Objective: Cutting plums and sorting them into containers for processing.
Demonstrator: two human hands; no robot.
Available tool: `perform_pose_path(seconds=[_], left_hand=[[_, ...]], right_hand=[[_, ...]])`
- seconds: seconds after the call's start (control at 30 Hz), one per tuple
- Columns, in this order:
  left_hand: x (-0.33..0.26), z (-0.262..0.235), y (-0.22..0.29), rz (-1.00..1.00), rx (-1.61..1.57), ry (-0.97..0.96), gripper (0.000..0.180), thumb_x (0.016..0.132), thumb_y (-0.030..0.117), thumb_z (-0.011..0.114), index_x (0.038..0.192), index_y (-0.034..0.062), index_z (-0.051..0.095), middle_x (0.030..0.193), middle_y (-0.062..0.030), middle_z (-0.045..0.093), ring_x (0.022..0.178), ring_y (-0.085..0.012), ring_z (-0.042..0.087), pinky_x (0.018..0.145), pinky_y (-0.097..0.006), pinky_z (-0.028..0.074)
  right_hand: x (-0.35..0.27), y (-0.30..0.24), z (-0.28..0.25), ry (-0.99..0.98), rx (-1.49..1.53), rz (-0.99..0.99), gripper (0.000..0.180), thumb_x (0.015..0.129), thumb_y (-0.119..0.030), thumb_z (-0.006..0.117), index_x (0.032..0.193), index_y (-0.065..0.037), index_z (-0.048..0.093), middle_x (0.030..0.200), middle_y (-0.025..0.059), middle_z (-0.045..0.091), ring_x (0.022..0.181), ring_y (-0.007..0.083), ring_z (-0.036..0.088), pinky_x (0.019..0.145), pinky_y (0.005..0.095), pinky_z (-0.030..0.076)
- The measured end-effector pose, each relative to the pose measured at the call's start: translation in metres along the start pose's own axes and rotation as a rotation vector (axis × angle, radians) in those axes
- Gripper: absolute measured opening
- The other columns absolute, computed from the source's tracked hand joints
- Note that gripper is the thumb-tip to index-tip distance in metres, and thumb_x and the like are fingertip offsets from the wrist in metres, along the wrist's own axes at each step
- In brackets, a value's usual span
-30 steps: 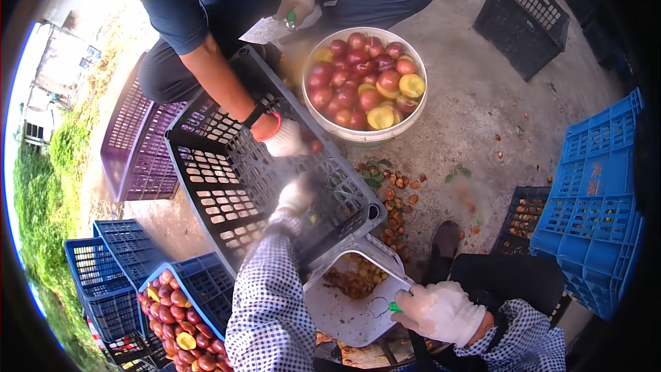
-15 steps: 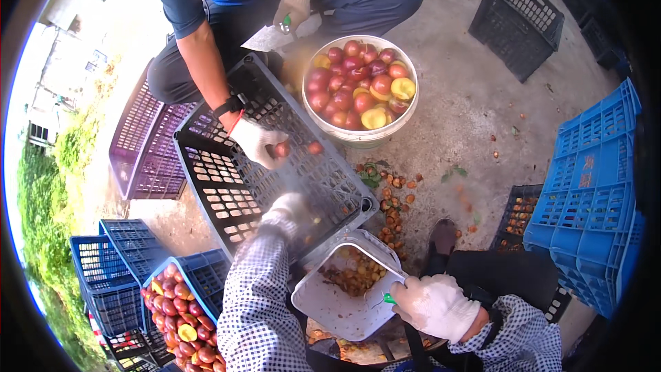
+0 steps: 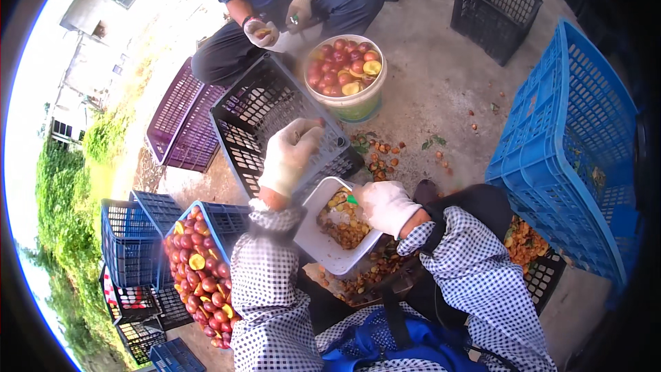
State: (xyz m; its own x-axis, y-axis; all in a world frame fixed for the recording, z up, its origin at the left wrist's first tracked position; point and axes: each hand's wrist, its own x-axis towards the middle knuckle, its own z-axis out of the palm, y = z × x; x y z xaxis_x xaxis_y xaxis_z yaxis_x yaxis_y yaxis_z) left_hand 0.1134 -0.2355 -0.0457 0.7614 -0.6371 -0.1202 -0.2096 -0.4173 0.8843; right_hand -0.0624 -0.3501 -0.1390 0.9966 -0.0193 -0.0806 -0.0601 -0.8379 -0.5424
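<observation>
Two gloved hands are busy. One, the left hand [image 3: 290, 155], curls its fingers over the rim of the black crate [image 3: 275, 120], maybe to steady it. Its partner, the right hand [image 3: 384, 205], is closed on the white tub [image 3: 323, 241] of fruit pits, holding it tipped at the knees.

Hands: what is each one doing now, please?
Left hand: closed on the black crate rim.
Right hand: closed on the white tub rim.
</observation>
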Motion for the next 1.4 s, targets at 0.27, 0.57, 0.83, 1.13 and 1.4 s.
perform_pose_path(seconds=[0.27,0.57,0.83,1.13,1.4], left_hand=[[-0.059,0.025,-0.083,0.088,0.682,-0.07,0.019,0.081,0.022,0.069,0.088,0.0057,0.063,0.083,-0.0152,0.064,0.078,-0.0332,0.064,0.067,-0.044,0.052],[-0.089,0.027,-0.093,-0.015,0.563,-0.674,0.031,0.079,0.03,0.069,0.098,0.0081,0.06,0.085,-0.0049,0.06,0.075,-0.0235,0.064,0.058,-0.04,0.048],[-0.061,0.019,-0.087,-0.111,0.444,-0.592,0.03,0.077,0.03,0.07,0.097,0.0093,0.06,0.08,-0.0039,0.059,0.067,-0.0226,0.061,0.058,-0.038,0.05],[-0.067,0.033,-0.068,-0.151,0.371,-0.488,0.023,0.079,0.026,0.068,0.089,0.0083,0.059,0.076,-0.0069,0.059,0.065,-0.0259,0.063,0.055,-0.04,0.05],[-0.059,0.041,-0.076,-0.239,0.075,-0.294,0.023,0.086,0.024,0.065,0.092,0.0026,0.058,0.084,-0.0169,0.063,0.075,-0.036,0.064,0.064,-0.046,0.051]], right_hand=[[-0.01,-0.019,-0.023,0.113,0.139,0.099,0.028,0.085,-0.024,0.069,0.104,-0.006,0.06,0.083,0.0155,0.066,0.073,0.0367,0.068,0.063,0.0456,0.054],[0.05,0.002,0.009,-0.139,0.313,0.314,0.028,0.083,-0.022,0.074,0.105,-0.009,0.063,0.084,0.0136,0.064,0.072,0.0352,0.065,0.061,0.0417,0.053],[0.079,-0.004,0.022,-0.313,0.406,0.34,0.024,0.084,-0.021,0.072,0.101,-0.007,0.061,0.084,0.0142,0.064,0.071,0.036,0.064,0.059,0.043,0.051],[0.08,-0.012,0.011,-0.299,0.47,0.468,0.028,0.083,-0.027,0.073,0.095,-0.005,0.06,0.079,0.0181,0.063,0.072,0.0409,0.064,0.061,0.0463,0.05],[0.079,-0.011,0.02,-0.085,0.726,0.732,0.012,0.083,-0.008,0.066,0.088,-0.001,0.058,0.072,0.0111,0.062,0.065,0.0223,0.061,0.061,0.0351,0.047]])
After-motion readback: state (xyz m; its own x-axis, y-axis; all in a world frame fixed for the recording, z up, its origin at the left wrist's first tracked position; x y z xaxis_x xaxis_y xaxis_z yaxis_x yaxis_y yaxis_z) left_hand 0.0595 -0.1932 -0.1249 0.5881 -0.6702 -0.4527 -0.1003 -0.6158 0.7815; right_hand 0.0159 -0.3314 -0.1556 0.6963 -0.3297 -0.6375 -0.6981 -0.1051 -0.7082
